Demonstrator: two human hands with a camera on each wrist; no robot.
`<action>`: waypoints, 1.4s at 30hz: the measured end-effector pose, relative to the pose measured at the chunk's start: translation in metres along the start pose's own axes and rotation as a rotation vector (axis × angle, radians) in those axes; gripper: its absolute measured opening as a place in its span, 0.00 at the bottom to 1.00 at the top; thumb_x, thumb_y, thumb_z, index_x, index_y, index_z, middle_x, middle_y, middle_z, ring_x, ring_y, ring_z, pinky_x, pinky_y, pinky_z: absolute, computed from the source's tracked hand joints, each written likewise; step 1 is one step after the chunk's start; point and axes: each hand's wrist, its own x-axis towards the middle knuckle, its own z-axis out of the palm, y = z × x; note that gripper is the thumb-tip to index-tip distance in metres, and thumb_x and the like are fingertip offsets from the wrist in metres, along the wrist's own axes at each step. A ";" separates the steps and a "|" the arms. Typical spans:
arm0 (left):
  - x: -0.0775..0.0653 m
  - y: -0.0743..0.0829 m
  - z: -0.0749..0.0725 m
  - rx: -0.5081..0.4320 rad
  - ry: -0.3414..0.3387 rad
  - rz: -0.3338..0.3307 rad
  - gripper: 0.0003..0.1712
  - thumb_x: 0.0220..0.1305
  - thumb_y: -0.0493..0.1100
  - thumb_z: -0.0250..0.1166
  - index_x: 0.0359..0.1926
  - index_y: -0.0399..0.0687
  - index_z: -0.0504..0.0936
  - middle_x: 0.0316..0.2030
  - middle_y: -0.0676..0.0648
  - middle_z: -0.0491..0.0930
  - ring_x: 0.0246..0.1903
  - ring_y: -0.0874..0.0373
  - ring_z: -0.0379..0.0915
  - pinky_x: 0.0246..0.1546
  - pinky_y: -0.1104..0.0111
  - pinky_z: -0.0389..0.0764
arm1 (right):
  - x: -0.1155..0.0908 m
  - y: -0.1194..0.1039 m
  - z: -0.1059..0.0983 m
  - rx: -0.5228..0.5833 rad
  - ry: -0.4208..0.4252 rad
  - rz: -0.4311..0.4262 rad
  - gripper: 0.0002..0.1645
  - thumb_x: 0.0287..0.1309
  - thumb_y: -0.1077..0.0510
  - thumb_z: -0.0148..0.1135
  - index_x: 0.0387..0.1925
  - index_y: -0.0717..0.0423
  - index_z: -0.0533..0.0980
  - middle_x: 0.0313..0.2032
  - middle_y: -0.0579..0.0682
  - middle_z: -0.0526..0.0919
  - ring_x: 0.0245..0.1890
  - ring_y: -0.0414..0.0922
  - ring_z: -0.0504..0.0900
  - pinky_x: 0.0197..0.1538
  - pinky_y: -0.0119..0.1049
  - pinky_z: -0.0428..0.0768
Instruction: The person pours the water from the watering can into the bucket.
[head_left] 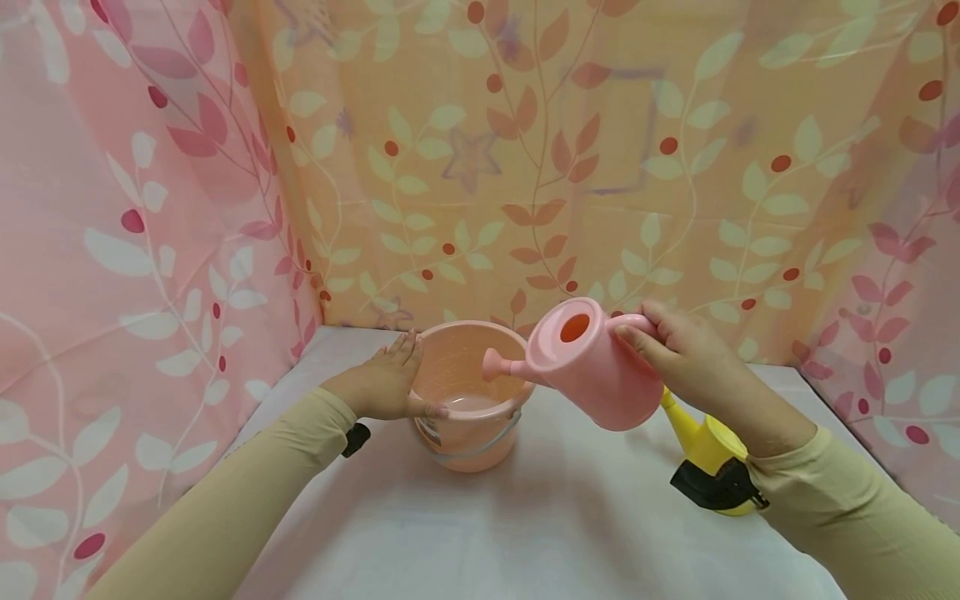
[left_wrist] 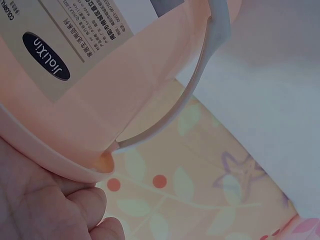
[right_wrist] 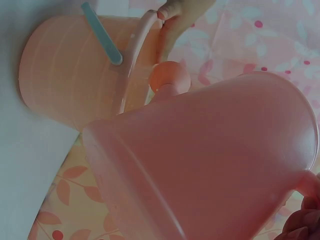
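A peach bucket (head_left: 465,442) stands on the white surface. My left hand (head_left: 382,379) rests on its left rim, fingers straight along the edge and thumb lying across the near rim; the left wrist view shows these fingers (left_wrist: 87,202) beyond the lip. With my right hand (head_left: 675,342) I grip the handle of a pink watering can (head_left: 600,375), raised off the surface. The can is tilted left, and its round sprinkler head (right_wrist: 170,75) is over the bucket's mouth. Part of the right hand is cut off in the right wrist view.
A yellow watering can (head_left: 712,446) stands at the right, partly hidden by my right forearm. The bucket's grey handle (left_wrist: 175,110) hangs down on its outside. Leaf-patterned cloth walls (head_left: 465,167) close in the white surface (head_left: 480,542) at the back and both sides.
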 end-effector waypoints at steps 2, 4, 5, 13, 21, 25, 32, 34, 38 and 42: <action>0.000 0.000 0.000 -0.002 0.000 0.001 0.71 0.45 0.81 0.49 0.68 0.28 0.39 0.68 0.31 0.33 0.68 0.41 0.30 0.64 0.47 0.43 | 0.000 0.000 0.000 0.001 -0.001 0.000 0.17 0.62 0.45 0.51 0.36 0.55 0.70 0.28 0.51 0.75 0.32 0.49 0.72 0.31 0.35 0.76; 0.000 0.000 0.000 -0.006 0.000 0.002 0.71 0.45 0.81 0.49 0.68 0.28 0.38 0.69 0.32 0.33 0.68 0.41 0.30 0.64 0.47 0.43 | 0.000 0.000 0.000 0.003 -0.003 0.001 0.17 0.63 0.45 0.50 0.37 0.55 0.70 0.28 0.51 0.75 0.32 0.49 0.72 0.31 0.35 0.76; 0.000 0.000 0.000 -0.006 0.000 0.002 0.71 0.45 0.81 0.49 0.68 0.28 0.38 0.69 0.32 0.33 0.68 0.41 0.30 0.64 0.47 0.43 | 0.000 -0.001 0.000 0.002 -0.003 0.002 0.17 0.63 0.45 0.50 0.37 0.55 0.70 0.29 0.51 0.75 0.32 0.49 0.72 0.31 0.36 0.76; -0.001 0.000 -0.001 -0.002 -0.001 0.002 0.71 0.45 0.81 0.49 0.68 0.28 0.39 0.68 0.32 0.33 0.68 0.41 0.29 0.64 0.47 0.43 | -0.001 -0.001 -0.001 -0.001 -0.003 0.003 0.17 0.63 0.44 0.50 0.37 0.55 0.70 0.28 0.52 0.74 0.32 0.49 0.72 0.31 0.36 0.76; 0.000 -0.002 0.000 0.001 0.002 0.010 0.71 0.45 0.81 0.48 0.68 0.28 0.39 0.68 0.31 0.33 0.69 0.42 0.29 0.64 0.48 0.44 | 0.000 -0.001 0.000 0.007 -0.011 0.004 0.17 0.63 0.45 0.50 0.38 0.55 0.70 0.30 0.52 0.75 0.33 0.49 0.72 0.32 0.36 0.76; -0.001 0.000 -0.001 0.001 -0.001 0.013 0.70 0.45 0.81 0.49 0.68 0.28 0.39 0.68 0.31 0.33 0.69 0.42 0.29 0.64 0.48 0.43 | 0.000 -0.001 -0.001 0.003 -0.010 0.000 0.17 0.63 0.45 0.50 0.37 0.55 0.70 0.29 0.52 0.75 0.32 0.49 0.72 0.32 0.36 0.76; -0.002 0.000 -0.002 0.001 -0.008 0.011 0.70 0.46 0.80 0.49 0.68 0.28 0.39 0.68 0.31 0.33 0.69 0.43 0.29 0.65 0.48 0.42 | 0.000 -0.001 -0.001 -0.009 -0.008 -0.002 0.17 0.62 0.44 0.51 0.37 0.54 0.70 0.28 0.51 0.75 0.32 0.49 0.72 0.31 0.36 0.76; -0.002 0.001 -0.003 -0.001 -0.010 0.011 0.69 0.46 0.80 0.49 0.68 0.28 0.39 0.68 0.31 0.33 0.69 0.42 0.28 0.65 0.49 0.42 | 0.000 -0.001 -0.001 -0.009 -0.008 -0.003 0.17 0.62 0.44 0.51 0.37 0.54 0.70 0.28 0.51 0.75 0.32 0.49 0.72 0.31 0.36 0.76; -0.003 0.002 -0.004 -0.007 -0.007 0.013 0.69 0.47 0.79 0.50 0.68 0.28 0.39 0.68 0.31 0.33 0.69 0.42 0.29 0.65 0.48 0.42 | 0.000 -0.001 -0.001 -0.006 -0.011 0.001 0.17 0.62 0.44 0.51 0.38 0.54 0.71 0.29 0.51 0.76 0.33 0.49 0.72 0.32 0.36 0.76; -0.003 0.000 -0.003 -0.008 -0.001 0.017 0.69 0.47 0.80 0.49 0.68 0.27 0.39 0.68 0.31 0.33 0.69 0.42 0.29 0.64 0.48 0.43 | -0.001 -0.001 -0.001 -0.004 -0.014 0.010 0.17 0.62 0.44 0.51 0.38 0.54 0.70 0.30 0.51 0.76 0.33 0.49 0.72 0.32 0.36 0.76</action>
